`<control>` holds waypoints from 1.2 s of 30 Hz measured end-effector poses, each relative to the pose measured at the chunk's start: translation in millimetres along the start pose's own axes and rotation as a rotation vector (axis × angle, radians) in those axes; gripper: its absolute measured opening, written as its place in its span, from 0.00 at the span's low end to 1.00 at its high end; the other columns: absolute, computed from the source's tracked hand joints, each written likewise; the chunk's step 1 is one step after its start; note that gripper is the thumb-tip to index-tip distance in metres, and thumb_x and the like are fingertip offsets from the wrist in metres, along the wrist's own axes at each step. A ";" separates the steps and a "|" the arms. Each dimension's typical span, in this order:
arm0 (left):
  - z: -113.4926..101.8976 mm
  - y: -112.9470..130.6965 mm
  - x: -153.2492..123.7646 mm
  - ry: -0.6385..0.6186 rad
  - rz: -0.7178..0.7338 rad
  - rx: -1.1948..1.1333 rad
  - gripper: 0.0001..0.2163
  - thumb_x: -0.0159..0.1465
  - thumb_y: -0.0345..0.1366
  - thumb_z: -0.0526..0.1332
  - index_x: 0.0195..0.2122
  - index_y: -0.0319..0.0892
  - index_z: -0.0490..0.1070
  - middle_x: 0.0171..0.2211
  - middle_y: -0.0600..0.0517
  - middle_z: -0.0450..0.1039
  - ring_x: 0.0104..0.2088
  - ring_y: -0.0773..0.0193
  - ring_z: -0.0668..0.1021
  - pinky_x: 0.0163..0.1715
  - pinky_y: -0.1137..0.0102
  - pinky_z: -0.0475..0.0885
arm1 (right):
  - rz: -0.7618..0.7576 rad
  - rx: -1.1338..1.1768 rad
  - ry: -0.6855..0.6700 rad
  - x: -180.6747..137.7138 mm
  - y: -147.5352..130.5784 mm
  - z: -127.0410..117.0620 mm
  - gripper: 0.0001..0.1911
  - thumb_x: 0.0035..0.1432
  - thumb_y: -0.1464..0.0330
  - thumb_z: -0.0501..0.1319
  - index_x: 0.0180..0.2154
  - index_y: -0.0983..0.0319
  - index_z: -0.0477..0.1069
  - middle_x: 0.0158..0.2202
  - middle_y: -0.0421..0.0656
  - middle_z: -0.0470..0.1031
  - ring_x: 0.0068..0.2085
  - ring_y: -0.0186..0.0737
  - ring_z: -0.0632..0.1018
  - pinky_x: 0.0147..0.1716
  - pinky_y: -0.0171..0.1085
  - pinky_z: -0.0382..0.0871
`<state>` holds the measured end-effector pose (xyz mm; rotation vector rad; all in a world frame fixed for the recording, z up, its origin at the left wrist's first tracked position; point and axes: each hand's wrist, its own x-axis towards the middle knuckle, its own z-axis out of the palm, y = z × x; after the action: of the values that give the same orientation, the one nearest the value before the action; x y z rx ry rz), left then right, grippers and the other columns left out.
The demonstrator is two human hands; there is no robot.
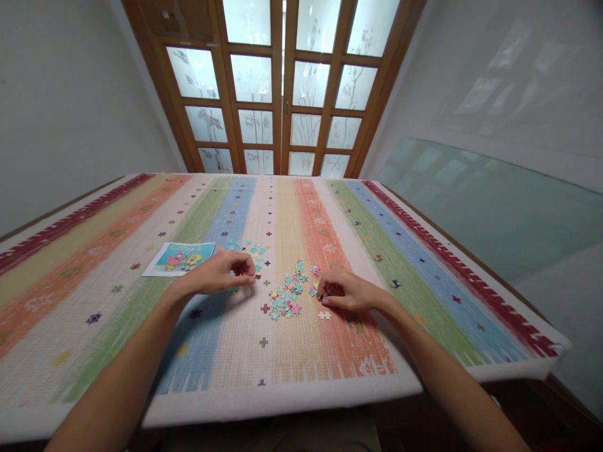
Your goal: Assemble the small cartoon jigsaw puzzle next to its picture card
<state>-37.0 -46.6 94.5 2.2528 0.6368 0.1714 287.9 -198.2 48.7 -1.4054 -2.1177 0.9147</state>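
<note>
A loose heap of small jigsaw pieces (287, 294), mostly teal and pink, lies on the striped cloth in front of me. A second scatter of teal pieces (247, 247) lies further back. My left hand (221, 273) rests left of the heap with fingers curled in a pinch on a small piece near the far scatter. My right hand (346, 292) lies at the heap's right edge, fingertips pinched on a piece there. A cartoon reference picture (181, 258) lies flat to the left of my left hand.
The table is covered by a striped, multicoloured cloth (117, 301) with small cross motifs. Wooden doors with frosted glass panes (282, 94) stand behind the table. A glass panel (494, 213) runs along the right wall.
</note>
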 end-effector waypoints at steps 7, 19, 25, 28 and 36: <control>72.9 22.3 30.4 0.060 0.180 -0.107 0.06 0.65 0.38 0.64 0.36 0.42 0.77 0.28 0.52 0.76 0.28 0.65 0.73 0.33 0.69 0.68 | 0.017 0.104 0.133 0.6 0.8 -3.2 0.05 0.59 0.66 0.64 0.34 0.61 0.74 0.24 0.38 0.73 0.25 0.33 0.70 0.26 0.34 0.61; 112.2 18.9 42.0 0.191 0.401 0.065 0.07 0.70 0.35 0.62 0.39 0.42 0.81 0.38 0.47 0.75 0.40 0.59 0.75 0.43 0.63 0.70 | 0.047 0.252 0.188 5.8 -4.4 11.0 0.10 0.59 0.61 0.67 0.34 0.61 0.77 0.23 0.38 0.75 0.23 0.33 0.72 0.22 0.32 0.64; 110.6 27.2 39.4 0.261 0.388 0.005 0.09 0.68 0.39 0.65 0.45 0.41 0.78 0.39 0.47 0.73 0.40 0.59 0.75 0.43 0.63 0.71 | 0.084 0.384 0.226 8.7 -4.7 20.1 0.15 0.57 0.57 0.70 0.35 0.62 0.78 0.25 0.40 0.77 0.23 0.33 0.74 0.22 0.32 0.66; 108.1 30.2 39.1 0.221 0.362 -0.084 0.08 0.69 0.38 0.63 0.37 0.41 0.78 0.37 0.48 0.73 0.38 0.61 0.75 0.42 0.64 0.70 | 0.079 0.436 0.203 9.0 -4.6 23.0 0.17 0.57 0.54 0.70 0.36 0.62 0.78 0.23 0.39 0.76 0.22 0.33 0.74 0.22 0.32 0.66; 69.5 22.0 35.6 0.078 0.183 -0.164 0.11 0.66 0.43 0.61 0.33 0.41 0.74 0.28 0.52 0.73 0.28 0.66 0.71 0.31 0.69 0.65 | 0.003 0.042 0.305 4.6 -3.7 7.6 0.09 0.59 0.63 0.68 0.31 0.62 0.79 0.24 0.40 0.74 0.25 0.33 0.70 0.26 0.35 0.63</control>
<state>24.2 -86.9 59.6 2.1513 0.4395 0.3890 278.7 -197.1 46.2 -1.4258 -1.8597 0.6910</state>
